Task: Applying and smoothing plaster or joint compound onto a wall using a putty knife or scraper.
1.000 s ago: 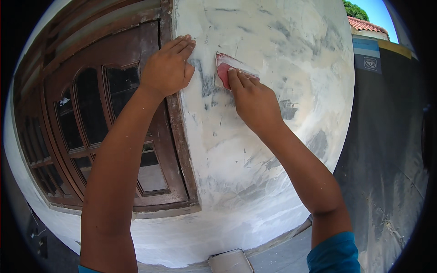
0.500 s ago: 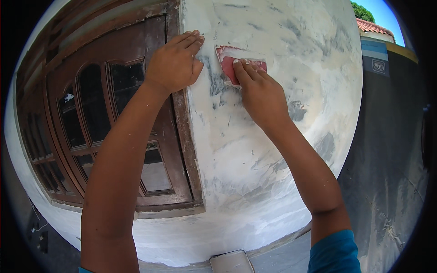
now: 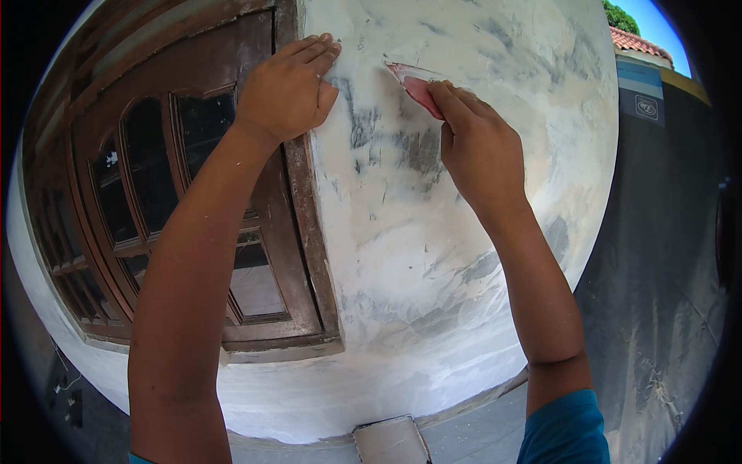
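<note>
My right hand [image 3: 481, 143] grips a thin reddish putty scraper [image 3: 418, 94] between thumb and fingers. White paste coats its far part, and its upper left corner is close to the wall [image 3: 386, 255]; whether it touches, I cannot tell. Grey smears and pale filler streak the wall around it. To the left, my left hand [image 3: 286, 93] lies with its fingers stretched out and empty, against the edge between the brown window frame [image 3: 307, 209] and the wall.
A dark wooden window [image 3: 147, 155] with glass panes fills the left side. On the right hangs a dark sheet [image 3: 657, 232] beside the wall. At the wall's foot lies a greyish rectangular slab [image 3: 390, 442]. A tiled roof [image 3: 638, 45] shows beyond.
My right hand has shifted right and turned the scraper from nearly flat against the wall to a steeper tilt, uncovering a grey patch. My left hand stays at the frame.
</note>
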The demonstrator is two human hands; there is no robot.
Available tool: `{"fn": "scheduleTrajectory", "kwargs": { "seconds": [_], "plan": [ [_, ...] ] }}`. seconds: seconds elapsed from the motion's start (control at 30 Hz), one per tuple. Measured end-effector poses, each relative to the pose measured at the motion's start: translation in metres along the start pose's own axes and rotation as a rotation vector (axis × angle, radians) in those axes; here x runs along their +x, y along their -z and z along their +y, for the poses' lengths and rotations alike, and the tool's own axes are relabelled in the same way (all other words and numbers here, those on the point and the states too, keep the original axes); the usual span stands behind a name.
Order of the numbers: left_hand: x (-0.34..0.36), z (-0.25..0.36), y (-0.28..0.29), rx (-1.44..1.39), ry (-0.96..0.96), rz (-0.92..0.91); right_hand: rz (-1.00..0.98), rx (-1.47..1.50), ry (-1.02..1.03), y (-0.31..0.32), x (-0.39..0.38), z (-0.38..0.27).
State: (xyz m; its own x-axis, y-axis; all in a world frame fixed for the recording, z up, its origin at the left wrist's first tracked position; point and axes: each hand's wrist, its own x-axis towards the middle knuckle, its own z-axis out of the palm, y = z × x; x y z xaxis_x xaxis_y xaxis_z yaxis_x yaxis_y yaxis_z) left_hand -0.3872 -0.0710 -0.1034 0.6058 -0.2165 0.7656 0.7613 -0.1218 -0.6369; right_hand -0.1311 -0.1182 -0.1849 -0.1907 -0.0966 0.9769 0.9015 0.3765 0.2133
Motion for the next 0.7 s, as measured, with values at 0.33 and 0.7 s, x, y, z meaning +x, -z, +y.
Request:
{"fn": "scheduleTrajectory", "kwargs": {
  "seconds": [0.33,0.7],
  "plan": [
    [0.002,0.009,0.01,0.039,0.012,-0.011,-0.502,0.215,0.023,0.038,-0.232,-0.08],
    [-0.17,0.205,0.113,-0.825,1.011,-0.015,-0.57,1.06,-1.679,0.115,-0.398,-0.118]
  ]
}}
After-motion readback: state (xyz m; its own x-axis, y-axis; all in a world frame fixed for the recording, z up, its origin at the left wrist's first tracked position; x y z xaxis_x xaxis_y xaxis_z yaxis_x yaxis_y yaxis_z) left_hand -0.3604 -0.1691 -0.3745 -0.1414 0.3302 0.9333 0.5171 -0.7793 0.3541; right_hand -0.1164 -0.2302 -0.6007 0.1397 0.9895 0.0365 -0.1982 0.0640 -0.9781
